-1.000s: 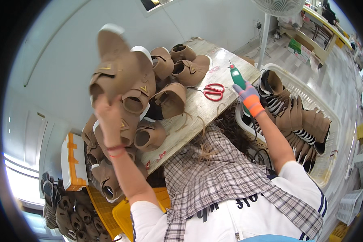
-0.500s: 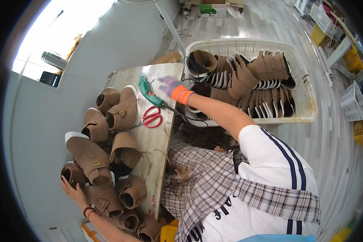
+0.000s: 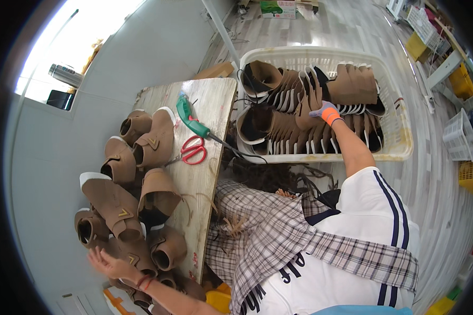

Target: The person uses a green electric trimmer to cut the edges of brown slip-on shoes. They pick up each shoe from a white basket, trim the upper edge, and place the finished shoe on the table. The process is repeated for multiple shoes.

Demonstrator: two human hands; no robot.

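Note:
My right hand (image 3: 327, 112), in a purple glove with an orange cuff, reaches into a large white basket (image 3: 404, 131). Its fingers are closed on a brown shoe upper (image 3: 306, 113) lying over the rows; some fingertips are hidden. My bare left hand (image 3: 109, 263), with red bracelets, is open and slightly blurred, its fingers spread beside the pile of brown shoe uppers (image 3: 113, 202) on the wooden table (image 3: 215, 113). Several of those uppers have a gold V-shaped mark and white toe edges.
A green hand tool (image 3: 190, 119) with a black cord and red-handled scissors (image 3: 193, 151) lie on the table. The cord runs over the table edge towards the basket. A yellow container (image 3: 218, 299) stands below the near end. White crates (image 3: 459, 137) stand at the right.
My right hand has moved from above the table, beside the green tool, rightwards into the basket and closed on an upper. My left hand has come off the pile's outer upper, towards me.

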